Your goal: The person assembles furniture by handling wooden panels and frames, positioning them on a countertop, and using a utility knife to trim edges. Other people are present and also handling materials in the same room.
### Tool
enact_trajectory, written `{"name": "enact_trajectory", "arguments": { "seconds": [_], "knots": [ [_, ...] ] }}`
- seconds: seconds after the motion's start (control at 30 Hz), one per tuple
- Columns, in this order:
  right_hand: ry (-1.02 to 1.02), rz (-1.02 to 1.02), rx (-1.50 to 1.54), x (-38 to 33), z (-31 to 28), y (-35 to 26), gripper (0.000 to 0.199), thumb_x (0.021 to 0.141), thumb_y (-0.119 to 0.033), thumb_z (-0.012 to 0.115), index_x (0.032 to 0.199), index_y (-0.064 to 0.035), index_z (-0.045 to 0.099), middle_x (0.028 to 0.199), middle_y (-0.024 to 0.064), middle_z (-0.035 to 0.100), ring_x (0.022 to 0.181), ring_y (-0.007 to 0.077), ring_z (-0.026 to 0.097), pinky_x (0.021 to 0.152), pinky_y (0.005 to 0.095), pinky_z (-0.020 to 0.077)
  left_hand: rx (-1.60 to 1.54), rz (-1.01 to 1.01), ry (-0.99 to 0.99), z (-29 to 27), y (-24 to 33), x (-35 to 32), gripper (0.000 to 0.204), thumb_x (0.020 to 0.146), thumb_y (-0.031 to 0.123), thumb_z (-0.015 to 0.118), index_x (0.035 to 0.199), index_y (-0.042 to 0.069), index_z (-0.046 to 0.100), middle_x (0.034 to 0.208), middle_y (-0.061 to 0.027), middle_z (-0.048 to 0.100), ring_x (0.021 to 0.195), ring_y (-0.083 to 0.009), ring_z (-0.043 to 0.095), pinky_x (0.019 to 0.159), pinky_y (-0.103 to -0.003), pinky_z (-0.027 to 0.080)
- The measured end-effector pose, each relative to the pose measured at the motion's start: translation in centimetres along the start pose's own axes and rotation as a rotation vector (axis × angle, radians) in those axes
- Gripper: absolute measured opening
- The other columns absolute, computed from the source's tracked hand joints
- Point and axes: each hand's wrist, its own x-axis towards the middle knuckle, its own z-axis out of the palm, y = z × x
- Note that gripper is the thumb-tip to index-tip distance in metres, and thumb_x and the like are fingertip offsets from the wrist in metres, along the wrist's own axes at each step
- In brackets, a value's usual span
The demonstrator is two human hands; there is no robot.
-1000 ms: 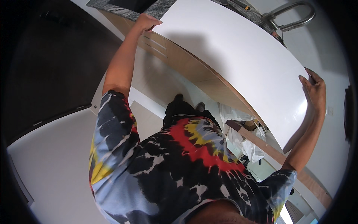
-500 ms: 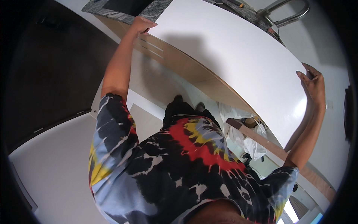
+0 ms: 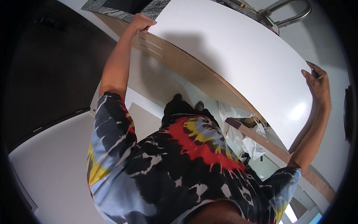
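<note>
Left hand (image 3: 141, 22), upper left of frame, closed on the white panel's (image 3: 238, 63) end; right hand (image 3: 317, 84), right edge, fingers wrapped around the opposite end.

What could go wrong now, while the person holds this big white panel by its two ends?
1. The left hand and right hand grip only the far edges of the white panel, so it might slip or sag.
2. The curved faucet stands close behind the panel and could be struck.
3. The plastic bag near the feet may cause a trip.
</note>
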Motion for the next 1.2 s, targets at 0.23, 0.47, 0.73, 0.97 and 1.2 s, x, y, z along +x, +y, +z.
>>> {"name": "enact_trajectory", "arguments": {
  "seconds": [0.23, 0.47, 0.73, 0.97, 1.2],
  "knots": [
    [0.065, -0.043, 0.016, 0.6, 0.3, 1.9, 0.052, 0.081, -0.025, 0.085, 0.123, 0.0013, 0.071, 0.093, 0.0145, 0.076, 0.078, 0.0199, 0.07, 0.078, 0.0337, 0.0578, -0.195, 0.03, -0.026, -1.6, 2.2, -1.1, 0.029, 0.077, 0.022, 0.09, 0.088, -0.001, 0.076, 0.064, -0.0031, 0.063, 0.055, -0.0101, 0.057, 0.048, -0.025, 0.047],
    [-0.062, 0.013, 0.037, 0.7, -0.2, 1.6, 0.054, 0.082, -0.03, 0.085, 0.124, 0.0009, 0.071, 0.093, 0.0144, 0.075, 0.082, 0.0197, 0.069, 0.078, 0.0335, 0.0561, -0.035, -0.023, -0.064, -1.8, 2.5, -0.6, 0.023, 0.077, 0.019, 0.088, 0.087, 0.002, 0.077, 0.065, -0.0018, 0.063, 0.056, -0.0097, 0.056, 0.051, -0.025, 0.048],
    [-0.02, -0.007, 0.064, 0.2, 0.0, 0.9, 0.05, 0.081, -0.025, 0.084, 0.121, 0.0018, 0.072, 0.088, 0.0155, 0.076, 0.071, 0.0199, 0.07, 0.073, 0.0325, 0.0579, -0.029, 0.014, -0.003, -0.6, 1.6, 0.4, 0.023, 0.074, 0.018, 0.089, 0.085, 0.001, 0.078, 0.069, -0.0037, 0.067, 0.058, -0.0111, 0.059, 0.051, -0.026, 0.051],
    [-0.026, 0.009, 0.05, 0.3, 0.1, 0.1, 0.05, 0.08, -0.025, 0.085, 0.121, 0.0004, 0.072, 0.091, 0.0165, 0.076, 0.073, 0.0213, 0.072, 0.074, 0.0335, 0.0587, -0.045, -0.017, 0.026, -0.5, 1.3, -0.2, 0.026, 0.074, 0.018, 0.09, 0.087, -0.001, 0.078, 0.067, -0.0038, 0.066, 0.055, -0.011, 0.057, 0.05, -0.026, 0.05],
    [-0.023, 0.016, 0.034, 0.2, 0.2, -0.2, 0.049, 0.08, -0.025, 0.085, 0.12, 0.0001, 0.073, 0.091, 0.016, 0.077, 0.073, 0.0218, 0.072, 0.074, 0.0348, 0.0588, -0.056, -0.01, -0.004, -1.0, 0.9, -0.6, 0.027, 0.074, 0.018, 0.091, 0.088, -0.002, 0.079, 0.066, -0.0045, 0.065, 0.055, -0.0113, 0.056, 0.05, -0.027, 0.049]
  ]
}}
